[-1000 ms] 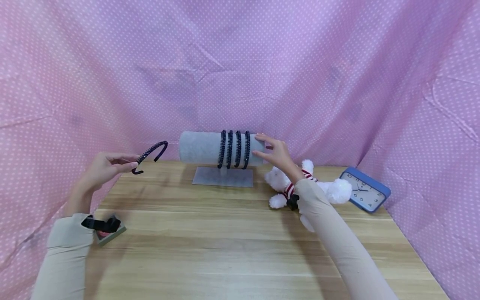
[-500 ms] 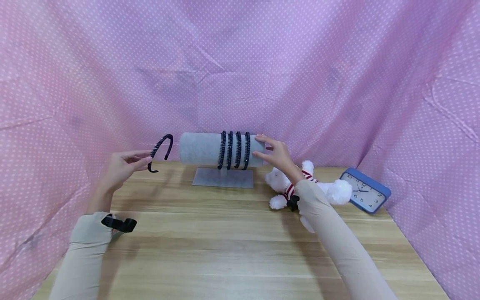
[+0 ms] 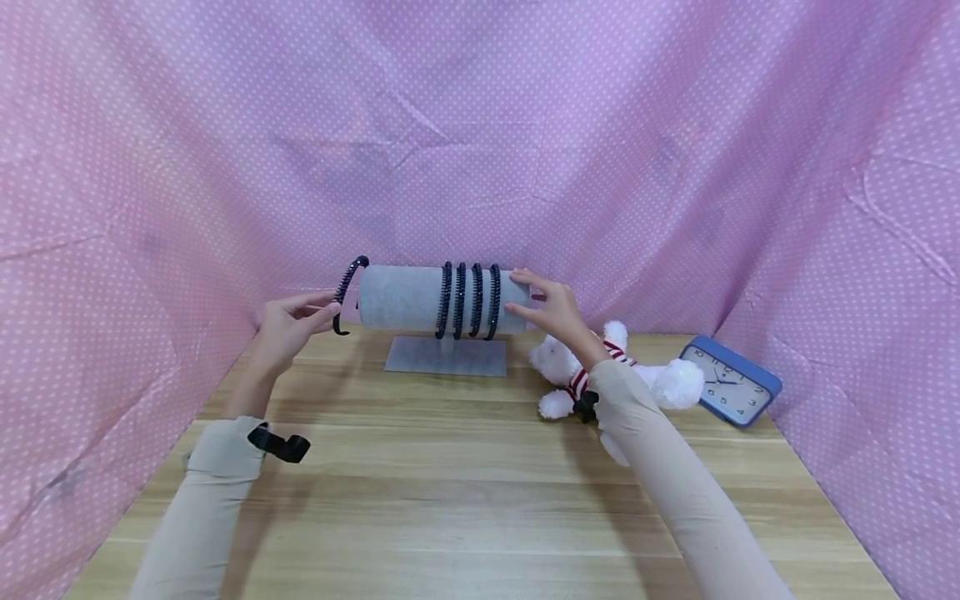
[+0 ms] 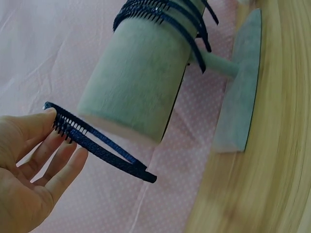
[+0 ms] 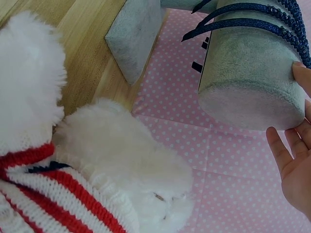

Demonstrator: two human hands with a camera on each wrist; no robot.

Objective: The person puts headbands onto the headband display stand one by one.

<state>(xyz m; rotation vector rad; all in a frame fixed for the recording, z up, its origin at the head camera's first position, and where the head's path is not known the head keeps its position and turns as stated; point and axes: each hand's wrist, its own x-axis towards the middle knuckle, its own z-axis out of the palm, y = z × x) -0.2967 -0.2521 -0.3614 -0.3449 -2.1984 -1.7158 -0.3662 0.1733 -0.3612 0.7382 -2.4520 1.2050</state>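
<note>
My left hand (image 3: 296, 323) pinches a dark, glittery toothed headband (image 3: 344, 290) by its side. This headband is upright just off the left end of the grey velvet headband stand (image 3: 401, 297). In the left wrist view, the headband's curve (image 4: 104, 150) lies across the cylinder's round end, and its open side faces lower right. Several matching headbands (image 3: 460, 300) hang side by side around the right half of the cylinder. At the cylinder's right end, my right hand (image 3: 553, 310) grips it between thumb and fingers; the right wrist view shows the fingertips at its rim.
A white plush toy (image 3: 555, 360) in a red-striped sweater lies under my right forearm. Right of it, a blue-framed clock (image 3: 731, 383) leans back on the wooden table (image 3: 450, 475). Pink dotted cloth (image 3: 480, 125) hangs behind and on both sides.
My left hand has carried the headband rightward to the cylinder's left end, turning it more upright. The right hand and the hanging headbands stay where they were.
</note>
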